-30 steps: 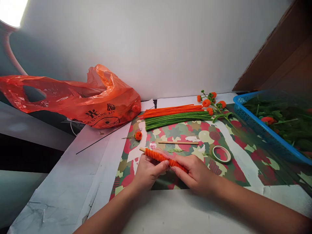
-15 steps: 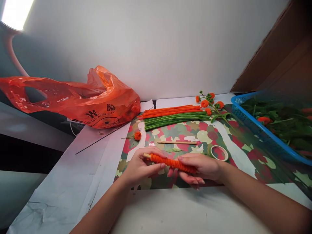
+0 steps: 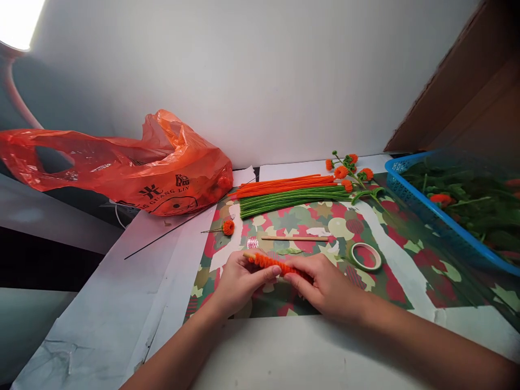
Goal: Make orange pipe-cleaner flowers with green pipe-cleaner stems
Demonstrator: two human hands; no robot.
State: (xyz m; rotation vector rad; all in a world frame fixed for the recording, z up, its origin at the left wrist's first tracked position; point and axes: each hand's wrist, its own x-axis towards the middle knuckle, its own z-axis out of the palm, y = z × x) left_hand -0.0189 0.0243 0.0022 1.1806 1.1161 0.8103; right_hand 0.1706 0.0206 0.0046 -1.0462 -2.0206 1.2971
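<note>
Between my two hands is an orange pipe cleaner (image 3: 266, 261), coiled tightly around a thin wooden stick (image 3: 247, 254) whose bare end pokes out at the left. My left hand (image 3: 242, 279) is closed round the left part of the coil, thumb pressed along it. My right hand (image 3: 320, 279) pinches the right part, its thumb and index finger close to my left thumb; the coil's right end is hidden inside it. Just beyond my hands lie a second wooden stick (image 3: 294, 238) and a small green leaf-like piece (image 3: 289, 251).
Orange pipe cleaners (image 3: 284, 186) and green ones (image 3: 292, 200) lie in bundles behind. A small orange flower (image 3: 228, 227) is at left, a tape roll (image 3: 365, 257) at right. An orange plastic bag (image 3: 179, 179), orange flower stem (image 3: 353, 173) and blue basket (image 3: 450, 225) surround the patterned mat (image 3: 309, 216).
My right hand has turned over and closed on the coil, its fingers now curled beneath instead of spread. Its thumb has moved left, nearer my left thumb.
</note>
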